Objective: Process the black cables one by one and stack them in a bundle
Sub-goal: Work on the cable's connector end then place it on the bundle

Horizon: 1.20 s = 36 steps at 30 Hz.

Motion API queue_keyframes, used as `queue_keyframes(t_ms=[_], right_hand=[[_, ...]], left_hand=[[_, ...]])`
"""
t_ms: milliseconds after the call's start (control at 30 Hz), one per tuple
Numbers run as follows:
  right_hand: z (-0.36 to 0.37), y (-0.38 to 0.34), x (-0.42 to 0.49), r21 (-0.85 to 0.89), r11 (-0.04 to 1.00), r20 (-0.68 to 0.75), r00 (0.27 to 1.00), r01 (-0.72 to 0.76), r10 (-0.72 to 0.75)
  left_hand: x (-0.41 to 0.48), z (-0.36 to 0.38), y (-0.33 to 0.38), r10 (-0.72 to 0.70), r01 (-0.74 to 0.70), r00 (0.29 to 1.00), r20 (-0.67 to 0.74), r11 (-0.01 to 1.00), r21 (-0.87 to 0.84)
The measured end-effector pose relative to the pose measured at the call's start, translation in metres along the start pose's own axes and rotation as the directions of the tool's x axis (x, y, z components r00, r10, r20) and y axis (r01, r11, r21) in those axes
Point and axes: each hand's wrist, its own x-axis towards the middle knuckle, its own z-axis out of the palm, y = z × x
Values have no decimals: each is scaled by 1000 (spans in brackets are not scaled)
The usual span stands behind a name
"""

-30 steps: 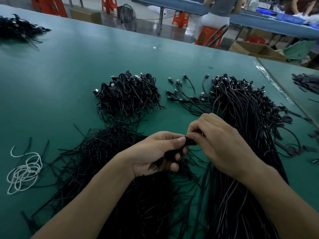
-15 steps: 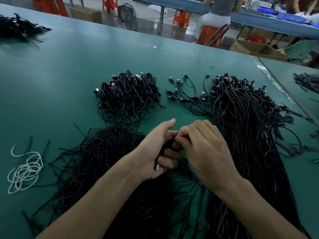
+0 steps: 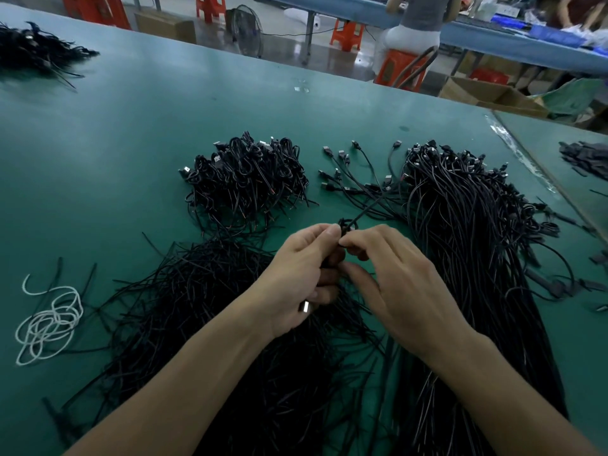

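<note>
The right hand point(image 3: 399, 284) now spreads its outer fingers; an end of the black cable point(image 3: 363, 210) juts past the left hand point(image 3: 296, 278).

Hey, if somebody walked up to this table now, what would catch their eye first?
The two hands at the centre: the left hand grips a black cable while the right hand pinches it at the top. Around them lie black masses: a heap of coiled cables behind, loose cables on the right. A white cord stands out at the left.
</note>
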Motion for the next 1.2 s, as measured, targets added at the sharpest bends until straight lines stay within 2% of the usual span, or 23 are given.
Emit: queue_keyframes(t_ms=[67, 233, 333, 433, 500, 567, 667, 733, 800, 867, 933, 1000, 1067, 1100, 1133, 1200], right_hand=[[-5, 5, 2, -45, 997, 37, 998, 56, -55], [-10, 15, 6, 22, 995, 89, 991, 97, -99], [-9, 17, 8, -112, 980, 55, 985, 166, -161], [-4, 14, 8, -206, 964, 14, 986, 168, -169], [0, 10, 7, -232, 964, -21, 991, 127, -135], [5, 5, 6, -180, 983, -75, 996, 25, -39], [12, -10, 5, 100, 972, -165, 960, -211, 226], [17, -18, 6, 382, 859, -171, 888, -340, 428], [18, -23, 8, 642, 652, -55, 824, -403, 565], [13, -22, 11, 769, 448, 110, 785, -456, 609], [5, -16, 11, 808, 322, 234, 771, -493, 592], [-3, -9, 8, 812, 281, 289, 772, -511, 566], [-7, -3, 4, 793, 278, 320, 759, -542, 566], [-7, -1, 3, 784, 276, 336, 754, -556, 564], [-7, 0, 1, 780, 270, 351, 752, -565, 558], [-4, 1, 1, 793, 229, 374, 748, -564, 548]], left_hand=[[0, 0, -1, -30, 30, 1000, -7, 1000, 1], [0, -3, -1, -144, 143, 990, 6, 989, 20], [0, -2, -1, -164, 164, 986, 12, 986, -10], [-1, 0, -2, -164, 163, 986, -16, 985, -61], [-1, 2, -2, -148, 144, 988, -32, 985, -93], [-1, 5, -4, -95, 89, 994, -45, 988, -127], [-3, 10, -9, 85, -91, 992, -90, 993, -75], [-4, 12, -15, 227, -221, 970, -84, 972, 77], [-4, 11, -19, 318, -305, 947, -46, 933, 189], [-4, 8, -18, 355, -349, 935, 15, 909, 227], [-4, 3, -13, 414, -419, 905, 98, 825, 380], [0, -5, -10, 466, -466, 864, 190, 598, 652], [3, -12, -6, 515, -452, 826, 227, 366, 813], [4, -16, -5, 544, -463, 804, 240, 319, 827], [4, -18, -5, 558, -484, 791, 251, 320, 814], [3, -19, -5, 536, -506, 805, 254, 399, 765]])
